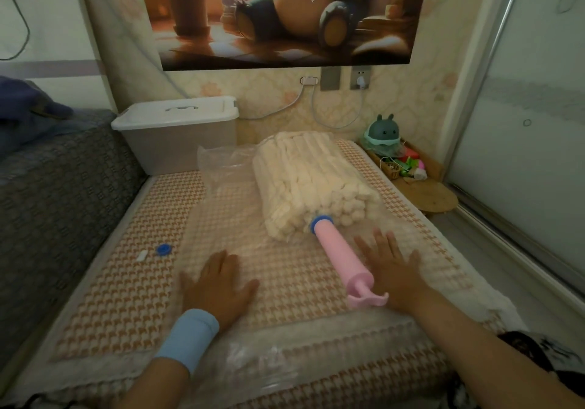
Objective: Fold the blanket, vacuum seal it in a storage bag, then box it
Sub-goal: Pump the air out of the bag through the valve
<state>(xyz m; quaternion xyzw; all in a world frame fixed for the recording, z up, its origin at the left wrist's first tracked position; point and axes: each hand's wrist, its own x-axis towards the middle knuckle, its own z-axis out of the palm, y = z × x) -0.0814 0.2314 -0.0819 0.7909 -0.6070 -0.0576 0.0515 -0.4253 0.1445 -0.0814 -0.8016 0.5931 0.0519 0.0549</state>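
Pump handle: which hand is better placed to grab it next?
Right, probably. The right hand lies open on the storage bag just beside the pink pump, close to its handle. The left hand rests flat farther away, on the pump's other side.

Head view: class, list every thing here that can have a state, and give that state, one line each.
Blanket: folded, inside the storage bag.
Storage bag: lying flat on the bed.
Hand pump: lying down, unheld, blue tip against the bag.
Blue valve cap: off, loose on the bed.
Storage box: lid on.
Left hand: open, flat on the bag.
Right hand: open, flat beside the pump.
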